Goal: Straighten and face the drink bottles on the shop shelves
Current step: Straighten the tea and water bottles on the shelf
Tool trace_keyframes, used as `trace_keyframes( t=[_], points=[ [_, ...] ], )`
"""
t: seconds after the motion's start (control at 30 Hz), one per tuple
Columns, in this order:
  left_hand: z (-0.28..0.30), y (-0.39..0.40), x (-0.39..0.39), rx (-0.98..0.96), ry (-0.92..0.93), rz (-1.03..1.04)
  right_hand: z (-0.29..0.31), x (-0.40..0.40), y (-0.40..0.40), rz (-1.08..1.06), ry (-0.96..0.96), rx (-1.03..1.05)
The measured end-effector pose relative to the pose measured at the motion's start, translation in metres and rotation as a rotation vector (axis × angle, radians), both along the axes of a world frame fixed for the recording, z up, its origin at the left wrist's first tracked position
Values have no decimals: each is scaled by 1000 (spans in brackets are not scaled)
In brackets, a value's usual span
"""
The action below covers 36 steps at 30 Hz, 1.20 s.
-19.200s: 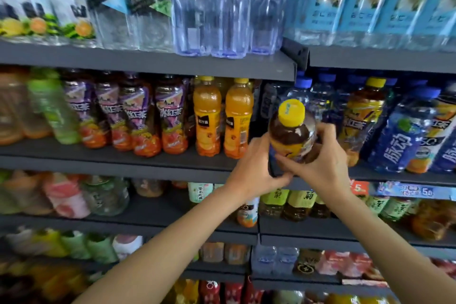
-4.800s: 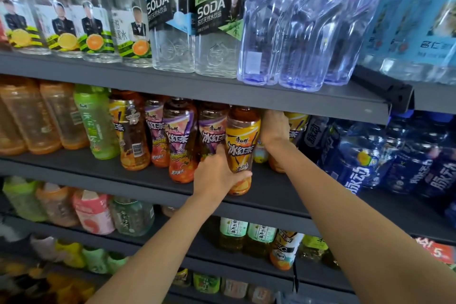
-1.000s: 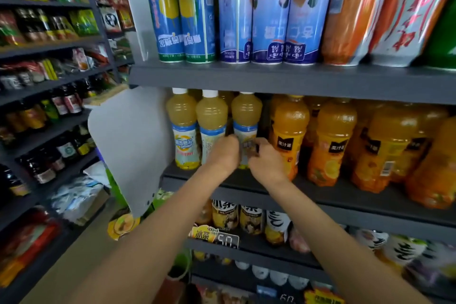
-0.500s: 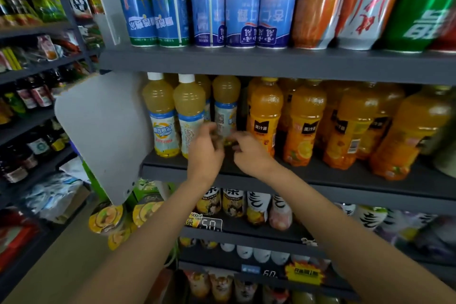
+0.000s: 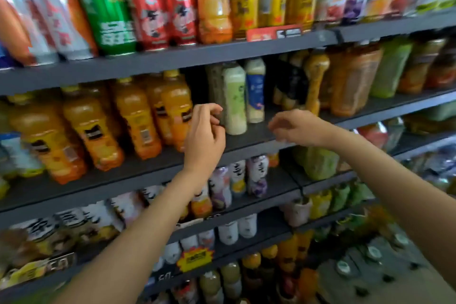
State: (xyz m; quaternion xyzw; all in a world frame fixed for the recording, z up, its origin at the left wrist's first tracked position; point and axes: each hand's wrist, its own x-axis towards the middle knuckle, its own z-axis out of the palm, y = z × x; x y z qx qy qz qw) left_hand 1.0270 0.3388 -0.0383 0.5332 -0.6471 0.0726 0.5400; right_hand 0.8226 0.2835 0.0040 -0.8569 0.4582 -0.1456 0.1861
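A: We see the grey shelf [image 5: 246, 136] with orange juice bottles [image 5: 133, 118] along its left stretch, pale bottles [image 5: 234, 101] mid-shelf.

B: Our left hand [image 5: 204, 136] and right hand [image 5: 298, 128] hover at its front edge, each grip loosely curled, holding nothing.

On the middle shelf [image 5: 246, 140] the juice bottles [image 5: 138, 118] stand left — the slim bottles [image 5: 235, 101] just right of them.

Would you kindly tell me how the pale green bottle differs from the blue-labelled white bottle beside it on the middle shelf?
The pale green bottle stands nearer the shelf edge; the blue-labelled white bottle sits further back. The first is pale green all over, the second white with a dark blue label. Both stand upright, side by side, untouched by the hands.
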Motion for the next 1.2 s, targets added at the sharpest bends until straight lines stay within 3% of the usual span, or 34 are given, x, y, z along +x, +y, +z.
trace_keyframes(
  t=[0.1,0.3,0.5,0.73,0.93,1.1,1.2],
  points=[
    [-20,-36,-125,165,18,-84,-9,-140,-13,-142,37,79],
    [-33,-97,-328,559,-360,-285,-13,-346,-43,-452,77,36],
    [-25,-171,-463,417,-251,-364,-32,-470,-82,-493,81,42],
    [-41,-299,-634,407,-189,-459,-41,-617,-187,-491,220,54],
    [-19,-440,-784,566,-130,-465,-27,-788,-292,-647,266,54],
    [6,-517,-912,567,-248,-576,-8,-920,-368,-831,180,-7],
    [6,-558,-981,550,-316,-605,-13,-978,-432,-835,103,-46]
  ],
)
